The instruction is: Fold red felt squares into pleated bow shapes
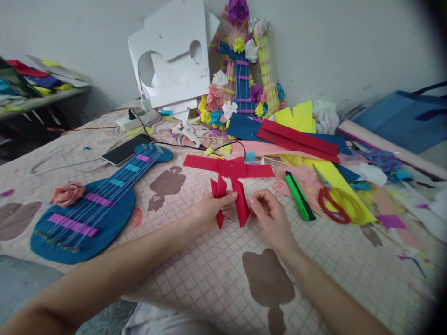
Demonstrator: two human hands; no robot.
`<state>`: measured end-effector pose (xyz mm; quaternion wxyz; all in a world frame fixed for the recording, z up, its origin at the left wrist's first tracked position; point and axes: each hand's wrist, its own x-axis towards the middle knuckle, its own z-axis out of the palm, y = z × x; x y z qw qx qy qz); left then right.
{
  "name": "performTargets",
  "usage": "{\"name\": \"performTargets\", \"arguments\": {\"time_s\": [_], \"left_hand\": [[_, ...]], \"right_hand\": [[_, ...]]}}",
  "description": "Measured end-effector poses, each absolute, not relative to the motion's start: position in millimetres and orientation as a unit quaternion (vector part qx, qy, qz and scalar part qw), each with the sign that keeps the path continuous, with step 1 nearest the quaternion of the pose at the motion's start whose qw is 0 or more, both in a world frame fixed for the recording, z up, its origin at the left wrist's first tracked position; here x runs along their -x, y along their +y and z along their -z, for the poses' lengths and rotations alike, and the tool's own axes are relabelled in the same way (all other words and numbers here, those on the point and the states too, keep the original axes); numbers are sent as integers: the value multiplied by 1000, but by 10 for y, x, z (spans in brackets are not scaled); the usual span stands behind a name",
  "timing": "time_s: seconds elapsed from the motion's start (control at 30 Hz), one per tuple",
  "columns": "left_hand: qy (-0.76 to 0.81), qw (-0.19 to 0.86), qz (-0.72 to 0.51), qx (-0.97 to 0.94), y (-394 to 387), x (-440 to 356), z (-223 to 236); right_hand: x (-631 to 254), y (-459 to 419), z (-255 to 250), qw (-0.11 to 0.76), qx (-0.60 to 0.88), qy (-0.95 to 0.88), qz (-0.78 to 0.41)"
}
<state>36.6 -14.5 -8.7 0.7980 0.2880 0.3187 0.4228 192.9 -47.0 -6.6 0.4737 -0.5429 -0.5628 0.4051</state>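
Observation:
A red paper piece (pixel 232 168) with flat arms to both sides lies in front of me, and two folded red tails come down from its middle. My left hand (pixel 211 207) pinches the left tail, its thumb reaching across to the right tail (pixel 241 204). On the other side, my right hand (pixel 270 215) has its fingers bent, with thumb and forefinger drawn together at the right tail's outer edge. A green utility knife (pixel 299 196) rests to the right of this hand. Farther right lie red-and-yellow-handled scissors (pixel 333 204).
At the left is a blue paper guitar (pixel 84 218) with a pink flower, beside a black phone (pixel 126 150). A glue gun (pixel 188 134), its cord and a power strip (pixel 136 120) sit behind. Decorated guitars (pixel 244 83), a white cut-out board (pixel 174 56) and coloured paper scraps (pixel 384 200) surround the work area.

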Motion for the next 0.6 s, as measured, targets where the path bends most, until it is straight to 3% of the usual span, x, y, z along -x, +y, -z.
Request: {"name": "performTargets", "arguments": {"time_s": [0.1,0.6], "left_hand": [[321,790,-432,-292,-152,-367,81],[342,761,-442,-329,-199,-415,74]], "right_hand": [[-1898,-509,22,470,552,-593,-351],[-1935,-457,61,426,548,-596,-404]]}}
